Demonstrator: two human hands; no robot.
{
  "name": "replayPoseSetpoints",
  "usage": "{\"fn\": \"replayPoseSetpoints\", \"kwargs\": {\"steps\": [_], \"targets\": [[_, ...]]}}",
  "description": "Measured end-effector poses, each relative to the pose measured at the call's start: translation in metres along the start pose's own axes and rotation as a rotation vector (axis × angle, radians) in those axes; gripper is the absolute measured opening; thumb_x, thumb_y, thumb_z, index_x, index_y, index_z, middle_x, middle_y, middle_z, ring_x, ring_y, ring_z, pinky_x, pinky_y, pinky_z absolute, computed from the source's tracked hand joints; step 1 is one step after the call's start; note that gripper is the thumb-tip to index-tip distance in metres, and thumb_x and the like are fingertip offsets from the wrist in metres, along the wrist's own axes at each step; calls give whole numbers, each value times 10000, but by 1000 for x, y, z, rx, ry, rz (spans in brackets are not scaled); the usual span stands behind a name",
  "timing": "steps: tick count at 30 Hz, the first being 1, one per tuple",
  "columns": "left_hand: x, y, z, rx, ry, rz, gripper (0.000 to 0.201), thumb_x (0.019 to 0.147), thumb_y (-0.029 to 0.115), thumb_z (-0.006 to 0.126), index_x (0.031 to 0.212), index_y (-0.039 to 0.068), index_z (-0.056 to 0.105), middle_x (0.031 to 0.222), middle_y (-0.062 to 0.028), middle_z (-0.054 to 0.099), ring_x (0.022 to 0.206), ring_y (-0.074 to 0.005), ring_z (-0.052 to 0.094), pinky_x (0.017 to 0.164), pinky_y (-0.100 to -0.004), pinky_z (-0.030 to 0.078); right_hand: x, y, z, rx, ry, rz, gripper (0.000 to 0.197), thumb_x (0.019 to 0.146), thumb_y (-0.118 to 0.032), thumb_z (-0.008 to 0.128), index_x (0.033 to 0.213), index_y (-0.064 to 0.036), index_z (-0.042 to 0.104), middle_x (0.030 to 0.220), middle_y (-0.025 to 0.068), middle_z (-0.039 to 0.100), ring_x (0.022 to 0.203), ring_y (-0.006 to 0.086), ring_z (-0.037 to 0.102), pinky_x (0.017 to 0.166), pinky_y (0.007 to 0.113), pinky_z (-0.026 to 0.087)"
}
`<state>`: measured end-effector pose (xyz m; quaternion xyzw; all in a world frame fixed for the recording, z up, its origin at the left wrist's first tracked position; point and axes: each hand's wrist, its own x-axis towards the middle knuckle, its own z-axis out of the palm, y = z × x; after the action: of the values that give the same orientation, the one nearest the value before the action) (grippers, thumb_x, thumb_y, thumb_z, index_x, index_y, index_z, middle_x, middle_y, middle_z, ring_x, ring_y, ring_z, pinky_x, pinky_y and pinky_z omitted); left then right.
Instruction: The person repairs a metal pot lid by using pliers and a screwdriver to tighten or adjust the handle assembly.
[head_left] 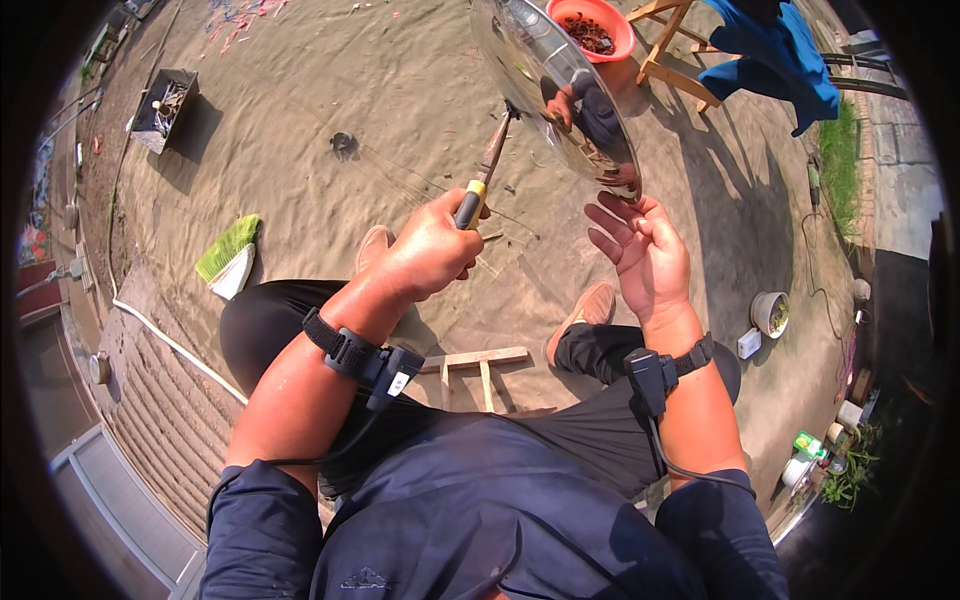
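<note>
My left hand [432,248] is closed round the yellow-and-black handle of a hand tool [492,158]. Its long, tapered, brownish metal end resembles long-nose pliers, and a small dark piece sits at the tip. Just beyond rises a large round mirror-like disc [555,100], tilted and cut off by the upper edge of the view. My right hand [652,255] has its thumb and forefinger at the disc's near rim, while its other fingers are spread. The tool tip is close to the disc's left face; whether they touch I cannot tell. Reflections of a person and a hand show in the disc.
Behind the disc stands a red basin [612,42] of dark bits, beside a wooden stand [668,62] with blue cloth [765,60]. A metal box [165,108] and green-bristled brush [232,250] lie left. A wooden stool frame [475,360] sits between my legs; a white pot [770,312] stands right.
</note>
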<state>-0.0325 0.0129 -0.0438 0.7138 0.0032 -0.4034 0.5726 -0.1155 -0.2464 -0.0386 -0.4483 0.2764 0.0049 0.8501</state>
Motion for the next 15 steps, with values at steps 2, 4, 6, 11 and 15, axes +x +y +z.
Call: {"fn": "replayPoseSetpoints", "kwargs": {"steps": [2, 4, 6, 11, 15], "targets": [[-3, 6, 5, -14, -22, -17, 381, 791, 55, 559, 1169, 10, 567, 702, -32, 565, 577, -128, 551, 540, -279, 436, 3, 1, 7, -22, -9, -113, 329, 942, -96, 430, 1270, -78, 443, 1285, 159, 583, 1199, 318, 604, 957, 427, 523], [-12, 18, 12, 18, -14, -30, 381, 794, 54, 556, 1172, 13, 566, 718, -31, 566, 588, -132, 558, 550, -276, 441, 6, -6, 12, -74, -53, -217, 508, 940, -68, 484, 1424, -94, 332, 1368, 160, 519, 1244, 299, 566, 971, 416, 515], [-11, 13, 15, -49, -51, -31, 369, 801, 41, 545, 1169, 16, 562, 761, -35, 569, 608, -139, 572, 564, -276, 451, 16, -14, 13, -94, -20, -312, 547, 949, -75, 497, 1464, -101, 314, 1375, 163, 514, 1241, 297, 568, 978, 418, 512], [-10, -7, 26, -246, -157, -52, 366, 805, -3, 555, 1170, -1, 525, 800, -57, 569, 622, -158, 574, 555, -297, 469, 24, -17, 12, -51, -78, -433, 606, 971, -52, 523, 1527, -127, 294, 1400, 174, 494, 1254, 298, 552, 1006, 419, 496], [-12, -12, 33, -336, -181, -51, 367, 818, -4, 575, 1179, -16, 509, 802, -67, 565, 638, -162, 571, 560, -303, 476, 23, -8, 13, -92, -22, -409, 529, 972, -90, 553, 1468, -110, 370, 1420, 174, 500, 1284, 322, 547, 1022, 425, 496]]}}
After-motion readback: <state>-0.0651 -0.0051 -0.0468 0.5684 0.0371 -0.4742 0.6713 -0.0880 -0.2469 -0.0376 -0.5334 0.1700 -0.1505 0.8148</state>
